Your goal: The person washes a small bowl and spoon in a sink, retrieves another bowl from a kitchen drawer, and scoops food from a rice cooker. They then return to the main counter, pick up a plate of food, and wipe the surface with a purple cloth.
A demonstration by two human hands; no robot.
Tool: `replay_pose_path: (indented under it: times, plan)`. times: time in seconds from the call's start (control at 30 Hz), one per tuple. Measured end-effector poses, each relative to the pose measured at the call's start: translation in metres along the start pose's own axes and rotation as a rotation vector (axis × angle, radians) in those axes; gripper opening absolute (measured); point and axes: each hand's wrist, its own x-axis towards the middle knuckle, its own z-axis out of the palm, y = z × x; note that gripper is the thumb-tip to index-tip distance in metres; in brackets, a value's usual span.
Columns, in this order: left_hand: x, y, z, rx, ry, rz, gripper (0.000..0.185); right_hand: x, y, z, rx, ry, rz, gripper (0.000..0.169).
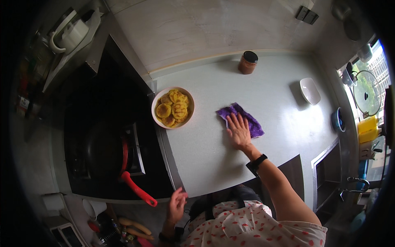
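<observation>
My right hand [239,132] lies flat with fingers spread on a purple cloth [251,123], pressing it against the light grey countertop [203,160]. Part of the cloth is hidden under the palm and fingers. My left hand [176,203] hovers by the counter's front edge, near the end of the red pan handle [140,190]. Its fingers are loosely bent and somewhat apart, with nothing in them. Left of the cloth stands a white bowl [153,115] full of round, browned yellow patties [179,110].
A dark frying pan [105,151] sits on the black cooktop [92,188]. At the back stands a lidded glass jar [247,63] of reddish-brown contents. Towards the right are a white dish [310,91], a blue bowl [338,119] and a sink [328,166] with a faucet [358,180].
</observation>
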Motion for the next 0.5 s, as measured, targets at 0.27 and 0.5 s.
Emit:
replay_pose_path:
  times: [0.27,0.5]
  plan:
    - [0.186,0.095,0.043,-0.882,0.112,-0.295,0.057,-0.062,0.198,-0.027,-0.121,0.239,0.492,0.041]
    - [0.284,0.040,0.030,-1.001,0.306,-0.216,0.035,-0.072,0.196,-0.061,0.387,0.626,0.482,0.021]
